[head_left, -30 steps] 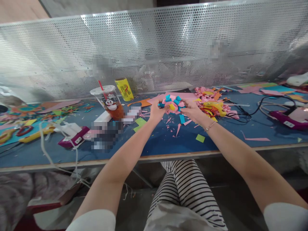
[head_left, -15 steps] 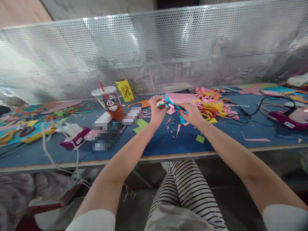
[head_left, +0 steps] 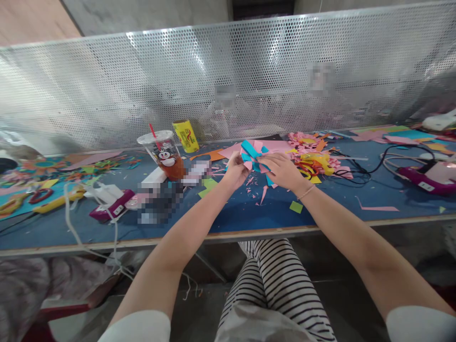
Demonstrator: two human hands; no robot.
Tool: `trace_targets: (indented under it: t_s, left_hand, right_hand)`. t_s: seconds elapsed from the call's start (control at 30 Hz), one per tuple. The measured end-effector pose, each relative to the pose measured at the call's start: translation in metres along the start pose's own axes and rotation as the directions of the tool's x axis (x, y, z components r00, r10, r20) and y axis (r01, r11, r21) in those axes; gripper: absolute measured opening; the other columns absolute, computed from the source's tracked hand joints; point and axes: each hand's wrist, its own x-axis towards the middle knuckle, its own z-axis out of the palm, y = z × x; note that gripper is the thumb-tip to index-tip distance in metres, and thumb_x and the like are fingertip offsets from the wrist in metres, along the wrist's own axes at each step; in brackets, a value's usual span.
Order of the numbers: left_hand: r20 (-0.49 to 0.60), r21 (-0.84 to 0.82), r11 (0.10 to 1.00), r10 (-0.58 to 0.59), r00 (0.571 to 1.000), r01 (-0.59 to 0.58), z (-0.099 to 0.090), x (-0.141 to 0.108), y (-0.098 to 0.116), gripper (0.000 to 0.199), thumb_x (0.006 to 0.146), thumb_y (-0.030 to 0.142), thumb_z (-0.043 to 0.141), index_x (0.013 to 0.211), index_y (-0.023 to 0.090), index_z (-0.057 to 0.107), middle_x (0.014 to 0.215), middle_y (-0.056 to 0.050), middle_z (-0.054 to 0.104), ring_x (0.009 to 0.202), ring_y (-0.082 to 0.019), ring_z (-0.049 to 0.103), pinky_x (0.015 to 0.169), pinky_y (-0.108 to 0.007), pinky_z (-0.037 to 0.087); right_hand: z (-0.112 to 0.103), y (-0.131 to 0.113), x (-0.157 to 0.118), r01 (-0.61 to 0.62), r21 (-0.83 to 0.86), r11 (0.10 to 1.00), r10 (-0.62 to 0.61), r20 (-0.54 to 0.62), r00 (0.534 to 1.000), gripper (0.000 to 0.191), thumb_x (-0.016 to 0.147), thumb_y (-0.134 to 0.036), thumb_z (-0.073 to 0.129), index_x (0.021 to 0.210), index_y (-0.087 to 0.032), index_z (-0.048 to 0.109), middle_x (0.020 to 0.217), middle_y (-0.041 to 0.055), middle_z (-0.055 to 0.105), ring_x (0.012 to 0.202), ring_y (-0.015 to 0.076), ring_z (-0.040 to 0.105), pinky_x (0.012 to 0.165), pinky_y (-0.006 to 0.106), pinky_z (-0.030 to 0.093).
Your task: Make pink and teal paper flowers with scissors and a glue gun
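From afar I pinch the blue-and-pink paper piece (head_left: 252,151) between the fingers (head_left: 270,162) of my left hand (head_left: 237,173) and right hand (head_left: 282,171), above the bench (head_left: 260,221), probably from both sides to steady it.

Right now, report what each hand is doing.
Left hand: closed, holding the pink-and-blue paper flower.
Right hand: closed, holding the flower's right side.

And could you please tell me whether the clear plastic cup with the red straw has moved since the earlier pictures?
No; the clear plastic cup keeps its place relative to the tilted yellow printed container.
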Motion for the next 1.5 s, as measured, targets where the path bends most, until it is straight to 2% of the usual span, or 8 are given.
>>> trace_targets:
  t_s: [0.17,0.3,0.47,0.67,0.93,1.1,1.27,1.5]
  left_hand:
    - [-0.001,-0.067,0.994,-0.087,0.996,0.087,0.004,-0.004,0.012,0.018,0.06,0.01,0.054,0.075,0.019,0.052,0.076,0.001,0.06,0.07,-0.011,0.058,0.068,-0.027,0.05]
    - [-0.011,-0.13,0.986,-0.106,0.994,0.104,0.007,-0.006,0.016,0.009,0.066,0.021,0.055,0.075,0.018,0.054,0.075,-0.001,0.06,0.069,-0.012,0.057,0.062,-0.026,0.048]
    - [0.04,-0.067,0.996,-0.055,0.998,0.057,0.008,-0.006,0.009,0.021,0.063,0.021,0.07,0.076,0.017,0.054,0.073,0.001,0.059,0.064,-0.009,0.054,0.055,-0.021,0.042]
    - [-0.004,-0.015,1.0,0.018,1.0,-0.018,0.009,-0.006,0.005,0.028,0.06,0.017,0.073,0.081,0.018,0.055,0.073,0.002,0.06,0.065,-0.008,0.055,0.058,-0.021,0.043]
    - [-0.101,0.013,0.999,-0.048,0.994,0.049,0.012,-0.006,0.011,0.028,0.056,0.015,0.072,0.075,0.018,0.053,0.064,0.004,0.057,0.056,-0.007,0.052,0.049,-0.019,0.039]
    - [-0.125,0.076,0.995,-0.051,0.991,0.06,0.007,-0.002,0.008,0.027,0.056,0.015,0.071,0.074,0.019,0.052,0.06,0.003,0.056,0.053,-0.008,0.052,0.048,-0.02,0.038]
    - [-0.128,0.057,0.995,-0.077,0.989,0.085,0.004,-0.001,0.008,0.028,0.056,0.014,0.072,0.074,0.02,0.051,0.061,0.004,0.058,0.053,-0.008,0.054,0.049,-0.021,0.04]
    - [-0.087,0.039,0.986,-0.159,0.983,0.163,0.005,-0.003,0.015,0.025,0.059,0.016,0.067,0.072,0.019,0.047,0.059,0.004,0.057,0.049,-0.008,0.053,0.05,-0.022,0.044]
  right_hand:
    - [-0.002,-0.002,0.001,-0.023,0.01,1.0,0.023,0.044,0.999,0.041,0.087,-0.015,0.044,0.127,-0.017,0.05,0.13,0.0117,0.055,0.122,0.0246,0.049,0.101,0.046,0.04]
    - [-0.001,-0.002,0.002,-0.008,-0.019,1.0,0.01,0.077,0.997,0.044,0.087,-0.015,0.043,0.131,-0.016,0.048,0.131,0.0115,0.054,0.124,0.025,0.047,0.103,0.046,0.039]
    - [-0.002,-0.003,0.003,0.058,-0.115,0.992,-0.039,0.156,0.987,0.046,0.087,-0.016,0.045,0.133,-0.014,0.048,0.135,0.0114,0.052,0.126,0.0252,0.045,0.107,0.045,0.035]
    - [-0.001,-0.004,0.002,0.093,-0.147,0.985,-0.064,0.193,0.979,0.044,0.089,-0.013,0.042,0.133,-0.014,0.049,0.138,0.0107,0.05,0.129,0.0242,0.044,0.109,0.045,0.032]
    - [-0.004,-0.007,0.002,0.141,-0.115,0.983,-0.117,0.192,0.974,0.046,0.091,-0.01,0.041,0.135,-0.021,0.047,0.139,0.0072,0.049,0.131,0.0216,0.042,0.108,0.046,0.033]
    - [0.001,-0.009,0.004,0.119,-0.099,0.988,-0.096,0.214,0.972,0.045,0.09,-0.008,0.042,0.133,-0.019,0.05,0.134,0.008,0.053,0.126,0.0209,0.047,0.107,0.044,0.036]
    - [0.007,-0.007,0.003,0.102,-0.107,0.989,-0.08,0.198,0.977,0.051,0.091,-0.008,0.038,0.14,-0.021,0.039,0.133,0.0081,0.055,0.123,0.0201,0.05,0.106,0.044,0.037]
    - [0.007,-0.003,0.002,-0.075,0.036,0.997,0.072,0.081,0.994,0.064,0.083,-0.007,0.041,0.145,-0.018,0.028,0.129,0.0112,0.057,0.118,0.0238,0.052,0.102,0.046,0.04]
